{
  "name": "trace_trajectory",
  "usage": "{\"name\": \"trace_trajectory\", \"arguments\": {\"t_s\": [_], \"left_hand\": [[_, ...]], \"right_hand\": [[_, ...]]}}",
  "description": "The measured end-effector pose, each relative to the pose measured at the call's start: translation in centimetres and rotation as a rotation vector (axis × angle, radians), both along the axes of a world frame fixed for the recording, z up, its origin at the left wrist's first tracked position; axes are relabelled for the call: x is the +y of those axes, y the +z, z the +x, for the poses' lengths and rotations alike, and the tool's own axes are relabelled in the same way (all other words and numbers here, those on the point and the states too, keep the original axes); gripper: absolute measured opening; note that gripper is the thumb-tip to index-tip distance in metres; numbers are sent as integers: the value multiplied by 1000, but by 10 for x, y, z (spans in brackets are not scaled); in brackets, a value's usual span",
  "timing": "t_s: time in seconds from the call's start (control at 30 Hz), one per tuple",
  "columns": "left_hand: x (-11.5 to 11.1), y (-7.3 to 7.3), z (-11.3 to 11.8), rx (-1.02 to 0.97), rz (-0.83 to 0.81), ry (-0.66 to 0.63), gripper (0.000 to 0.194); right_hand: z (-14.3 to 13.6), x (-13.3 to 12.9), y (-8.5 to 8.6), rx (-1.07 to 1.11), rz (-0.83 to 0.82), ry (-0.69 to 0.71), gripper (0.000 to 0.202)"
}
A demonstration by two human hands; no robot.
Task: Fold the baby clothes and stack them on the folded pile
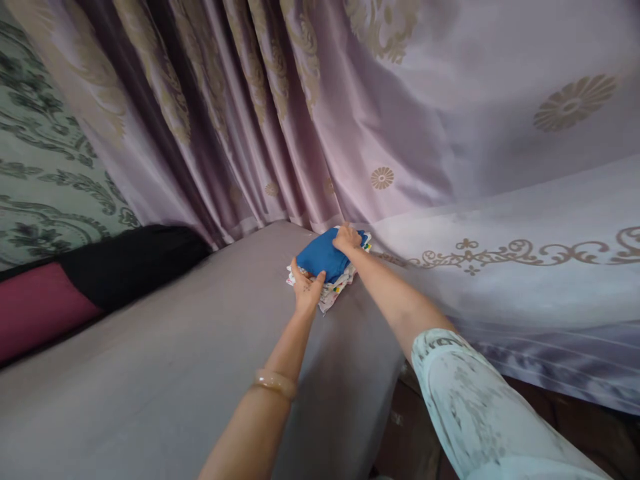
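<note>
Evidently the piece in hand is a folded blue cloth (320, 255), lying flat as the top layer of a small pile, its long axis slanting from the near left to the far right, so that its far end points toward the hanging curtain. Beneath it, white patterned folded fabric (331, 293) with coloured spots sticks out along the near edge and at the far right corner, its layers lying roughly in line with the blue one. The left hand (306, 292) sits at the near left part of the pile, thumb on the blue surface and fingers set well apart from it at the left edge; whether they pinch the layers I cannot tell. The right hand (349, 240) bends over the far right end, its fingers curled against the blue cloth, their tips hidden, so a firm clamp cannot be confirmed. Around the left forearm is a pale, glossy bangle (275, 384); a pale green patterned sleeve (465, 393) covers the right upper arm. The pile rests on a smooth grey fabric-covered surface (175, 360), near its far right corner, just beside a lilac satin curtain with gold motifs (350, 127). Farther left lies a long black-and-maroon cushion (135, 267), well apart from the pile, below green patterned wallpaper (50, 153).
</note>
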State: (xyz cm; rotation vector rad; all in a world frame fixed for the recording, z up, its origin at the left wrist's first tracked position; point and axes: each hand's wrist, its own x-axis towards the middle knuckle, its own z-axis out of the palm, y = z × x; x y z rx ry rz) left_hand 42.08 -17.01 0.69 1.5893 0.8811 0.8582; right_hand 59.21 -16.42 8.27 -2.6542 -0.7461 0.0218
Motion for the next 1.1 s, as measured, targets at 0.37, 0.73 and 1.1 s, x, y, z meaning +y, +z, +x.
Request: {"name": "trace_trajectory", "arguments": {"t_s": [0.37,0.73,1.1], "left_hand": [[-24,-13,-14,312,480,49,47],[-15,-18,-49,389,586,-85,51],[41,-38,-216,1055,601,56,56]], "right_hand": [[6,-8,-27,-232,-144,154,46],[17,-10,-15,9,-279,170,55],[24,-1,-22,-54,-184,427,59]]}}
